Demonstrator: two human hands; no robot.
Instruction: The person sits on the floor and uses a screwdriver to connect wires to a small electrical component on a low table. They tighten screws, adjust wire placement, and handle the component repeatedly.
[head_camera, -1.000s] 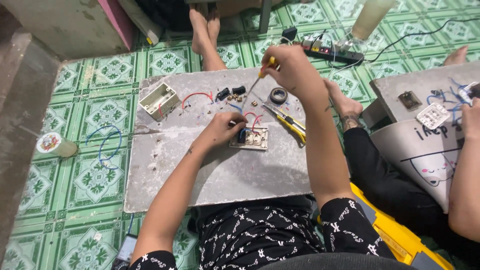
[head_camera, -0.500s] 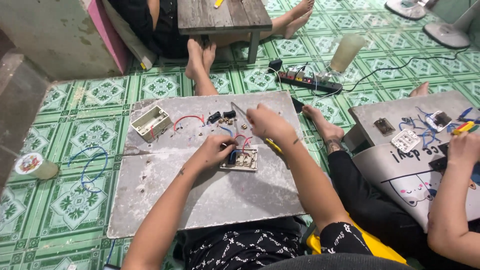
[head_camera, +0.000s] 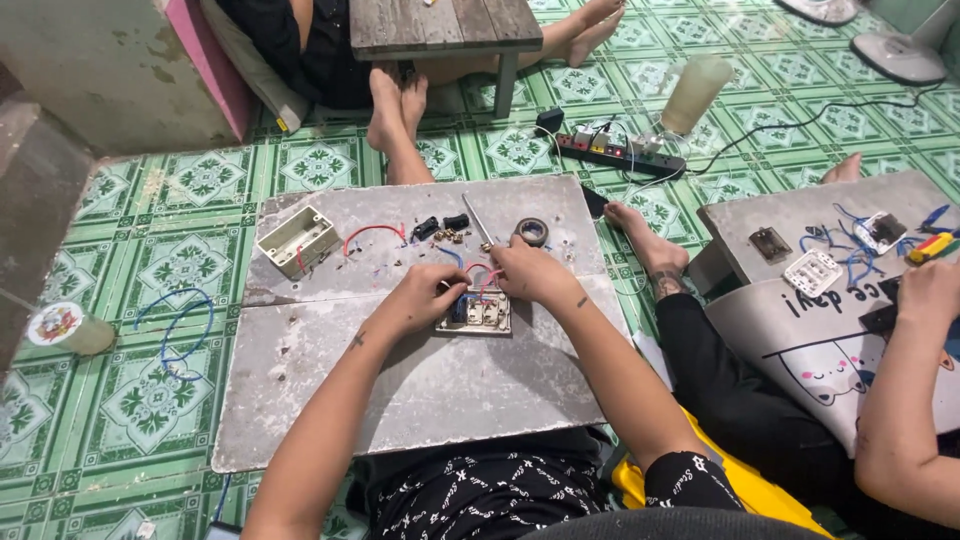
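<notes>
Near half of the grey board (head_camera: 420, 390) in front of me is bare, room to slide either hand. Far edge is cluttered: open box (head_camera: 297, 240) left, red wire (head_camera: 372, 232), connectors (head_camera: 440, 226), screwdriver (head_camera: 477, 222), tape roll (head_camera: 531, 231). A neighbour's foot (head_camera: 640, 235) blocks the right edge.

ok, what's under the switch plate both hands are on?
The switch plate lies flat on the grey board, with red and blue wires at its top edge. The left hand and right hand cover its upper part; whatever is directly beneath it is hidden.
</notes>
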